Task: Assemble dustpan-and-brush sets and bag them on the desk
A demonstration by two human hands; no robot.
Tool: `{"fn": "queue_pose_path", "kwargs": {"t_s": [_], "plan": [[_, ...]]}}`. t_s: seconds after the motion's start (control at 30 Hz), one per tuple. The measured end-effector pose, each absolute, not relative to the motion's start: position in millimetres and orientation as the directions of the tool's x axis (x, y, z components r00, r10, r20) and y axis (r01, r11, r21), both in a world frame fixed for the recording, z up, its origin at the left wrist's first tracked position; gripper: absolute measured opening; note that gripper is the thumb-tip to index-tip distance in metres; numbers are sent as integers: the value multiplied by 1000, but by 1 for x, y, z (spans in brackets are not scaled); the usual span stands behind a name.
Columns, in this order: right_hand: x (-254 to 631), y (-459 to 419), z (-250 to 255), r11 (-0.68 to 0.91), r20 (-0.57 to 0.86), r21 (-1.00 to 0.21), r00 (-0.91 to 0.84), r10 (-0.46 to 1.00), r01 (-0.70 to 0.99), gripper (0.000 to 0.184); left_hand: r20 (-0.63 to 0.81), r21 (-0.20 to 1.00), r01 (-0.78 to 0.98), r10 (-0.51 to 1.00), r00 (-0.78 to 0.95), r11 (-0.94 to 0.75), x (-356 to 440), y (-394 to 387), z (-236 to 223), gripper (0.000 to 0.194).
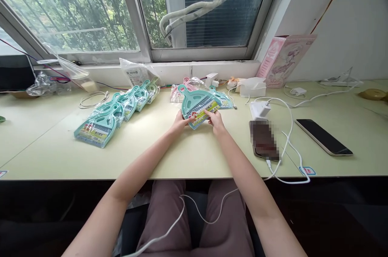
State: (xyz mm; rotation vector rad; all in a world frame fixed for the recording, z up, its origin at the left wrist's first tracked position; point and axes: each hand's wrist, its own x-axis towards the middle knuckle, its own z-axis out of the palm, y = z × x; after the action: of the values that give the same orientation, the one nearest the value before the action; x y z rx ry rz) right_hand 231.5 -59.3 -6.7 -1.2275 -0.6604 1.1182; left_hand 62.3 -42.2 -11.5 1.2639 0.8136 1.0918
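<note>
Between my hands is a mint-green dustpan set (pixel 190 101) with a small brush and a yellow printed label, its handle pointing away from me. My left hand (pixel 181 123) grips its lower left edge, thumb on the front. On the right edge, my right hand (pixel 215 120) is closed with fingers against the label. Just behind lie another mint dustpan (pixel 224 98) and a pink dustpan (pixel 185 83), both partly hidden. To the left, several clear-wrapped mint dustpan sets (pixel 104 123) lie overlapping in a slanting row.
Right of my arm are a phone (pixel 264 140) on a white charging cable, a power strip (pixel 260 109) and a second phone (pixel 324 137). A pink box (pixel 283 61) leans by the wall. Plastic bags (pixel 136 73) and cords lie along the window sill.
</note>
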Motion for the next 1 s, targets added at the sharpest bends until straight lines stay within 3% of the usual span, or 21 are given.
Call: {"fn": "queue_pose_path", "kwargs": {"t_s": [0.23,0.47,0.63,0.8,0.93,1.0], "plan": [[237,-53,-8,-6,-176,-915,386,906,-403,17,100,989,-137,954,283,-63,67,-46,-11,72],[240,-53,-6,21,-162,-904,386,908,-428,27,112,988,-132,955,273,-78,71,-54,-6,65],[248,-53,-7,33,-157,-885,363,918,-465,40,115,991,-95,946,302,-90,75,-59,-4,62],[255,-55,-1,-12,-244,-832,347,906,-555,36,52,999,-12,907,418,-51,79,-59,-12,65],[261,-56,-1,-1,-294,-758,341,893,-652,28,140,972,92,845,516,-217,73,-58,-13,50],[265,-57,-2,20,-302,-736,354,885,-677,25,197,956,108,870,452,-273,64,-51,-10,54]]}}
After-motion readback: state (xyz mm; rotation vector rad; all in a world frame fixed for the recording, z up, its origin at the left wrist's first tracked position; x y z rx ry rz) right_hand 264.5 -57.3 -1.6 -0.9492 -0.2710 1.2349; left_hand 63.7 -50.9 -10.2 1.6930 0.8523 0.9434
